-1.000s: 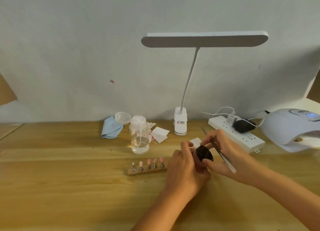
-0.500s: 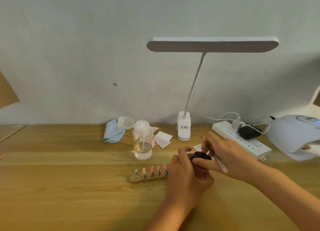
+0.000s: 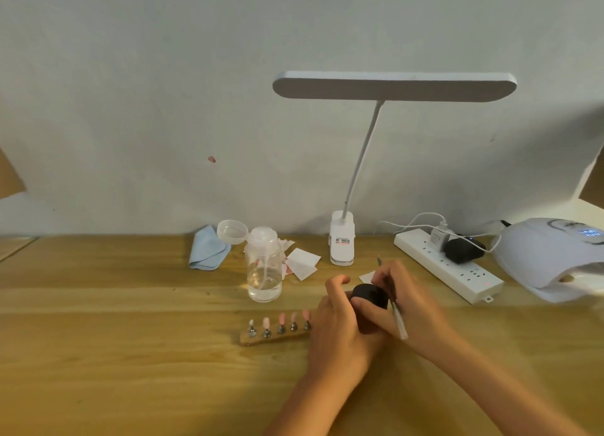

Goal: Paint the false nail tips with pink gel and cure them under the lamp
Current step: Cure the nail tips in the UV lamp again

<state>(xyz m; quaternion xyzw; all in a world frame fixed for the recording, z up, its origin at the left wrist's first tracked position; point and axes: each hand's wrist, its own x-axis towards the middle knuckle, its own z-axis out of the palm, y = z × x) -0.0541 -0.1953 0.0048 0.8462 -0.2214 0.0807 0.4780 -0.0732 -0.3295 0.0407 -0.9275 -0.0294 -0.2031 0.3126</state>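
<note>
Wooden table [image 3: 130, 354]: gel jar [image 3: 371, 294] in left hand [image 3: 336, 337]

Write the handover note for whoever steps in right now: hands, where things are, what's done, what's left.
Left hand grips the black gel jar from the side.
Right hand holds the brush with its fingertips on the jar's top. I can't tell whether it is opening or closing the jar.
Nail tips stand on the wooden holder, just left of the hands.
Done: four tips look pink.
Left: the leftmost tip looks unpainted, so paint it. Then cure the set in the curing lamp at far right, whose display is lit.
</note>
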